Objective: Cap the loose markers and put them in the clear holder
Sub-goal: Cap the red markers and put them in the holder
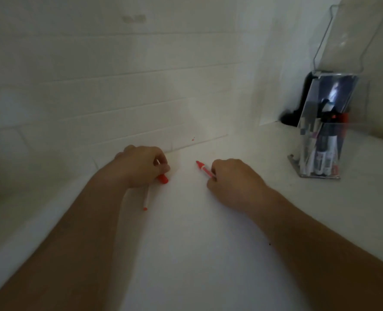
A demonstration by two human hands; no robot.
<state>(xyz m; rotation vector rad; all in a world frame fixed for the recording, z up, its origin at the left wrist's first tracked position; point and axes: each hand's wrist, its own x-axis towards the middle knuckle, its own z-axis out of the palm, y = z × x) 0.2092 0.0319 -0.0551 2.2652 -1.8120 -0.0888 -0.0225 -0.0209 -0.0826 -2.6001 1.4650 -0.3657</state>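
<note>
On the white counter my left hand (141, 168) is curled over a thin white marker (146, 199) whose red end points toward me. A red cap (163, 178) pokes out from under that hand's fingers. My right hand (233, 179) grips a red marker (203, 167) by its barrel, its red tip pointing up and left toward the wall. The two hands are a short gap apart. The clear holder (318, 149) stands at the right on the counter with several markers upright in it.
A white tiled wall (118, 97) rises just behind the hands. A clear acrylic stand (334, 93) with a dark picture sits behind the holder, next to a dark object (292, 116) in the corner. White counter stretches toward me.
</note>
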